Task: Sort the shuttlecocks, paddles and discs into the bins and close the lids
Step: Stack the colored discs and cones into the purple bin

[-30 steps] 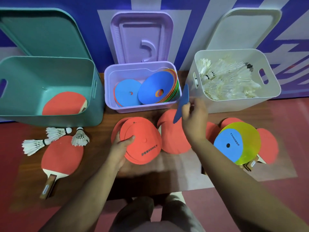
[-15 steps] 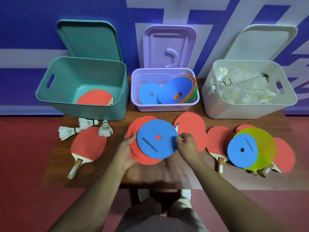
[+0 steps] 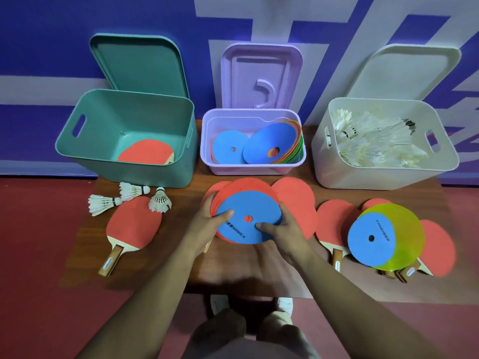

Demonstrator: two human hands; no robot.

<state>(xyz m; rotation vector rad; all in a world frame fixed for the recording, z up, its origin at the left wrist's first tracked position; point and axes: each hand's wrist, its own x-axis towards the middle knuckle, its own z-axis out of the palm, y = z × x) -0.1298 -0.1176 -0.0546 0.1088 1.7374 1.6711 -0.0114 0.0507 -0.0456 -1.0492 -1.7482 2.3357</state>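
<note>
A stack of discs, blue disc [image 3: 246, 206] on top of orange ones [image 3: 243, 187], sits mid-table. My left hand [image 3: 207, 224] grips its left edge and my right hand [image 3: 282, 229] its right edge, thumbs on the blue face. Three bins stand open at the back: a green bin [image 3: 134, 174] holding one red paddle [image 3: 145, 154], a purple bin [image 3: 248, 169] with several discs, a white bin [image 3: 334, 174] full of shuttlecocks. Three shuttlecocks [image 3: 129, 198] lie left, by a red paddle [image 3: 134, 224]. A blue disc [image 3: 368, 237] on a yellow disc [image 3: 407, 229] covers paddles [image 3: 440, 247] at right.
Each bin's lid leans upright against the blue wall: green lid [image 3: 140, 63], purple lid [image 3: 259, 76], white lid [image 3: 407, 73]. More red paddles [image 3: 295, 195] lie under and beside the held stack. The wooden table's front edge [image 3: 248, 288] is above my knees and shoes.
My right hand brought a blue disc down from near the purple bin and laid it on the orange stack. Both hands now clasp the stack's edges.
</note>
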